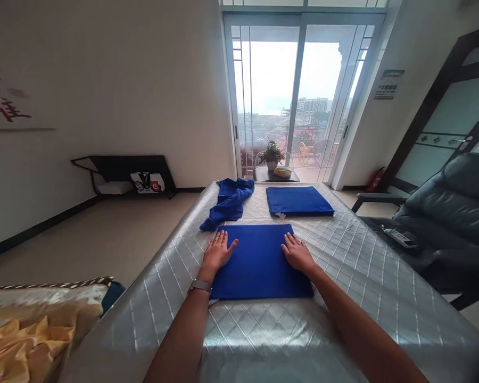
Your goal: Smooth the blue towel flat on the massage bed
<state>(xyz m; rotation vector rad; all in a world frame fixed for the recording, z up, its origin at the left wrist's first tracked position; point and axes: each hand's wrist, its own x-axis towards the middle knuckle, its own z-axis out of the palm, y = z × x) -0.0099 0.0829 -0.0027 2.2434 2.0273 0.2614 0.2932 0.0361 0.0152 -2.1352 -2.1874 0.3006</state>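
A flat blue cloth [261,266] lies spread as a rectangle on the silver quilted cover [167,290] in front of me. My left hand [219,251] rests flat on its left edge, fingers stretched out and thumb apart. On the opposite edge, my right hand [297,251] lies flat too, its fingers extended. Neither hand holds anything. Beyond the cloth, to the right, sits a neat stack of folded blue cloths [299,200] with a white tag at its near edge. A crumpled blue cloth [230,203] lies beyond my left hand.
Past the far edge stands a small table [259,174] with a potted plant [272,153] and a yellow packet [282,172]. A dark armchair [451,213] holding a pale device [399,236] is at right. Yellow fabric [27,348] lies at lower left.
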